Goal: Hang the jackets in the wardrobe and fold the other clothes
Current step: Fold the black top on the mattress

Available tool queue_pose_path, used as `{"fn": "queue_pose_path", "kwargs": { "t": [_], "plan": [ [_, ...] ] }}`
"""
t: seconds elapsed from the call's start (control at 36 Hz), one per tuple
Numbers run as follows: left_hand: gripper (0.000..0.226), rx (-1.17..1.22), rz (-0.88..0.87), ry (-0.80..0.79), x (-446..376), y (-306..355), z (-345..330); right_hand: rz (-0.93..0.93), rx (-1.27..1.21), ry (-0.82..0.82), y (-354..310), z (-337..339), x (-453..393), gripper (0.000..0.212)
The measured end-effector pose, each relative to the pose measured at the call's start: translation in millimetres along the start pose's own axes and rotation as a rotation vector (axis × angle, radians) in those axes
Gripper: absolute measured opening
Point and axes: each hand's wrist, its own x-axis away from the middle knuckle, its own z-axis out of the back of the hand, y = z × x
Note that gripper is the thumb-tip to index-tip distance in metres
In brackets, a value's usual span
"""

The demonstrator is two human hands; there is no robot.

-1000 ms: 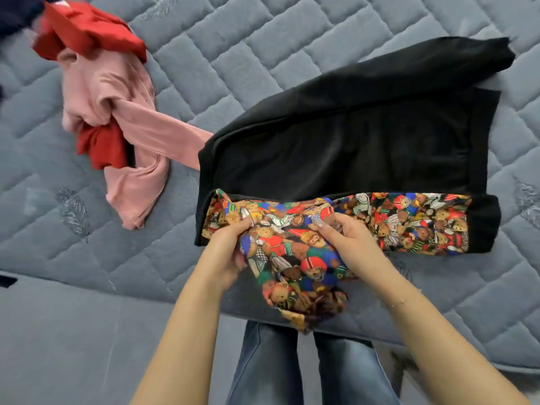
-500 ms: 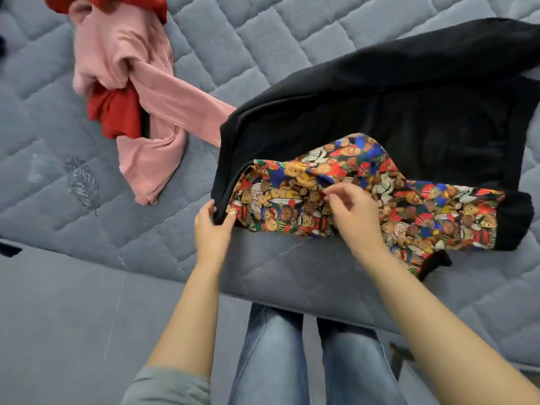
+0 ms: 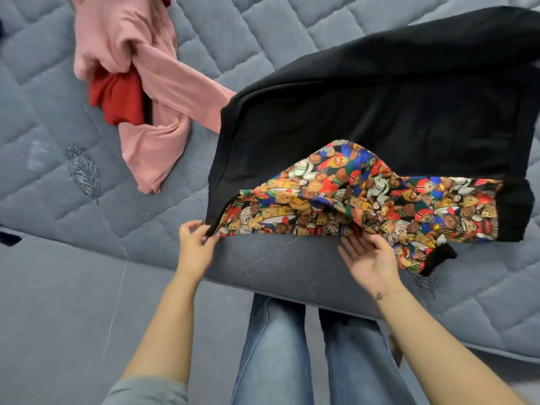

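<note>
A black garment (image 3: 380, 112) with a bright teddy-bear print sleeve (image 3: 365, 197) lies spread on the grey quilted mattress (image 3: 263, 30). The printed sleeve runs along the mattress's near edge and ends in a black cuff (image 3: 511, 211). My left hand (image 3: 195, 247) pinches the garment's black near-left corner. My right hand (image 3: 371, 258) is palm up with straight fingers, its fingertips at the lower edge of the printed sleeve. A crumpled pink top (image 3: 146, 83) and a red garment (image 3: 117, 97) lie further left on the mattress.
The mattress's near side (image 3: 277, 267) faces me, and my legs in blue jeans (image 3: 292, 352) stand against it. Grey floor (image 3: 58, 317) lies to the left. A dark item (image 3: 8, 238) pokes in at the left edge.
The printed sleeve was bunched in both hands and hung over the edge; it now lies laid out on the garment. My right hand has let go and opened. The left hand has taken the black corner.
</note>
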Motion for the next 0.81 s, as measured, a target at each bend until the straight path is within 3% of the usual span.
{"fn": "queue_pose_path", "kwargs": {
  "t": [0.08,0.14,0.19,0.31,0.36,0.42,0.44,0.47,0.53,0.64,0.69,0.81],
  "plan": [
    [0.037,0.111,0.062,-0.069,3.6,3.6,-16.5,0.022,-0.265,-0.002,-16.7,9.3,1.0,0.041],
    [0.027,0.321,0.152,-0.079,7.1,8.4,-26.9,0.070,-0.299,0.076,-25.5,9.6,4.1,0.050],
    [0.012,0.562,0.232,0.014,7.5,11.4,-35.6,0.117,-0.241,0.171,-32.0,12.8,2.3,0.042],
    [0.021,0.800,0.338,0.307,3.5,21.2,-43.6,0.169,-0.238,0.239,-43.1,14.8,14.1,0.006],
    [0.040,1.012,0.477,0.394,6.3,30.4,-51.0,0.216,-0.324,0.158,-50.2,16.2,22.6,0.029],
    [0.053,1.140,0.619,0.358,15.3,41.9,-61.8,0.211,-0.419,-0.016,-64.6,14.1,30.7,0.061],
    [0.055,1.168,0.681,0.289,21.1,49.4,-68.7,0.251,-0.388,-0.048,-72.8,12.9,38.0,0.066],
    [0.055,1.205,0.742,0.232,27.6,57.3,-76.2,0.350,-0.355,-0.029,-80.7,13.9,44.6,0.064],
    [0.055,1.277,0.818,0.140,43.4,77.3,-88.9,0.348,-0.284,-0.088,-101.6,7.0,59.8,0.046],
    [0.038,1.306,0.642,0.092,72.8,111.0,-109.5,0.482,-0.106,-0.217,-136.9,-8.3,71.0,0.022],
    [0.030,1.304,0.511,0.073,81.0,122.0,-114.3,0.543,-0.046,-0.222,-154.0,-11.5,66.9,0.025],
    [0.036,1.285,0.432,-0.031,80.7,132.8,-121.0,0.429,-0.054,-0.155,-169.9,3.6,31.7,0.024]
  ]
}}
